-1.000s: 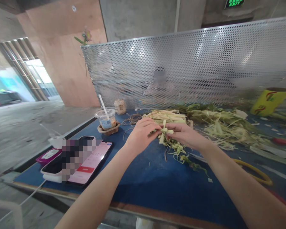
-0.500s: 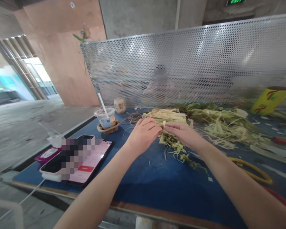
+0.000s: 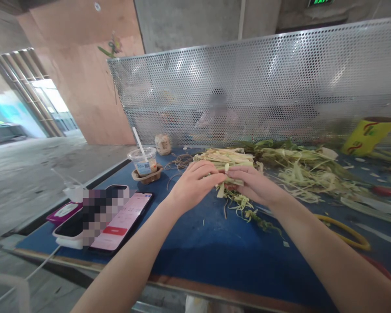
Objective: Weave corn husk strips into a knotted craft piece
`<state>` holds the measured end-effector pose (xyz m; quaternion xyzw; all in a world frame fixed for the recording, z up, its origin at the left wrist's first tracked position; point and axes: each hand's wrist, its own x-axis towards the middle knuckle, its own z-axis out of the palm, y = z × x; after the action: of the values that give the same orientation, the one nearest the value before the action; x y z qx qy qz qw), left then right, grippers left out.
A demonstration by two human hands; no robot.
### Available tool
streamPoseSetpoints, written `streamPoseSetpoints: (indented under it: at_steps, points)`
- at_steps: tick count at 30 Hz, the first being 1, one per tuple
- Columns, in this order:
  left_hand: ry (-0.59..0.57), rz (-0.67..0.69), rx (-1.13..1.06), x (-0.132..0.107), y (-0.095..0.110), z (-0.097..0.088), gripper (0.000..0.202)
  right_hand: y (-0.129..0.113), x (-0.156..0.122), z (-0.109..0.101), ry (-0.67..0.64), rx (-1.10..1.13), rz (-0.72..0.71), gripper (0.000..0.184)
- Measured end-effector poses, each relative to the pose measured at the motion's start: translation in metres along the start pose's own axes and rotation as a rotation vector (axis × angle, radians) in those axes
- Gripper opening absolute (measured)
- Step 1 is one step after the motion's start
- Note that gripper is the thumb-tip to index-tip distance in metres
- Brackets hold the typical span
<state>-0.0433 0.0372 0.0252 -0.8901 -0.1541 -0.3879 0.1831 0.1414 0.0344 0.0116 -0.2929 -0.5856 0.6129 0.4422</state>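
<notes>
In the head view my left hand and my right hand meet over a blue tabletop, thumbs and fingers pinched together. Between them is a pale green plant strip, whose end pokes up between the fingertips; the rest is mostly covered by my fingers. Just behind the hands lies a pile of cut pale stalks. Green leafy scraps trail over the table below my right hand.
At left stand a phone, a second phone, and a straw cup in a cardboard holder. Peeled leaves, a yellow roll and a yellow ring lie right. A perforated metal panel closes off the back.
My hands have turned slightly and drawn a little apart, and more of the pale green strip shows between them. The camera view has shifted slightly.
</notes>
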Motion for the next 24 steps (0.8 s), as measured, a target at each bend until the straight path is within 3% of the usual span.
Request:
streamPoseSetpoints:
  at_steps: [8, 18, 24]
  points:
    - [-0.003, 0.022, -0.022, -0.0033, -0.0053, -0.0004, 0.022, -0.0012, 0.0001, -0.0005, 0.015, -0.003, 0.016, 0.019]
    - [-0.106, 0.143, -0.008, -0.0024, -0.0042, -0.0052, 0.029, -0.0014, -0.0009, -0.001, 0.088, -0.071, 0.073, 0.017]
    - [-0.009, 0.16, -0.005, -0.001, -0.0026, -0.0014, 0.021, 0.004, 0.0004, 0.0024, 0.059, 0.074, 0.059, 0.012]
